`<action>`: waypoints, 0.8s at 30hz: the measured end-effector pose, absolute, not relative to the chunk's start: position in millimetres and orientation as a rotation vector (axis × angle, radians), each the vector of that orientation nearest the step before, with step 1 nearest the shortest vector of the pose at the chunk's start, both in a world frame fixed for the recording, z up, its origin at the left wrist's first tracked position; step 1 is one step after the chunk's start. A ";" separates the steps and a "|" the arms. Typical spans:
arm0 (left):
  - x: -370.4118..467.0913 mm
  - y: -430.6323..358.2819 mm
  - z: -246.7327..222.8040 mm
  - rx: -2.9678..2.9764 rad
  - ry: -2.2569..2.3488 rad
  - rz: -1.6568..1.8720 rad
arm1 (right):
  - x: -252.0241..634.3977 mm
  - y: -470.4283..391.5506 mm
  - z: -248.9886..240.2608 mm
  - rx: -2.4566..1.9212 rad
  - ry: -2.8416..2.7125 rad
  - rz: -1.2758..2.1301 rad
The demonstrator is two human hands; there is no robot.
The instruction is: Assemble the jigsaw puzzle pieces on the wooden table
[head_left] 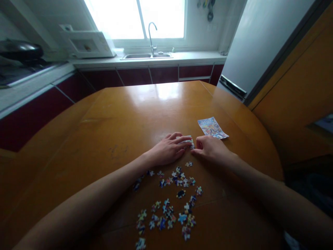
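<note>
A small joined section of jigsaw puzzle (pixel 191 141) lies flat on the wooden table, mostly covered by my fingers. My left hand (pixel 170 148) rests over it from the left, palm down with the fingers stretched out. At its right edge is my right hand (pixel 211 147), fingers curled and thumb pressed in toward the index finger; whatever is between them is hidden. Just below both hands sits a loose pair of puzzle pieces (pixel 189 164). Many more loose puzzle pieces (pixel 166 205) are scattered closer to me, between my forearms.
A printed picture sheet (pixel 212 127) lies beyond my right hand on the table (pixel 125 114). Across the room are a counter with a sink (pixel 145 56), a faucet (pixel 151 38) and a window. A pan (pixel 20 50) stands on the stove at left, a fridge (pixel 262 41) at right.
</note>
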State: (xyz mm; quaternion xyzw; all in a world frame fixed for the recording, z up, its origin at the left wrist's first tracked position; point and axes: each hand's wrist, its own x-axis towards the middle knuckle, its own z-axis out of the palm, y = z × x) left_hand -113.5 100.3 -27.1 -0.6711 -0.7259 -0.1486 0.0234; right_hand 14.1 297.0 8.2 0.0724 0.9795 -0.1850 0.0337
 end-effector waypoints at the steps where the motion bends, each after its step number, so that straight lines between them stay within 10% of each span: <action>1: -114.0 100.4 -27.7 -2.095 -2.233 -0.469 | 13.5 296.9 7.4 0.219 3.007 -0.574; 24: -116.6 102.0 -28.0 -2.174 -2.139 -0.389 | 9.8 302.4 -1.2 0.202 2.982 -0.709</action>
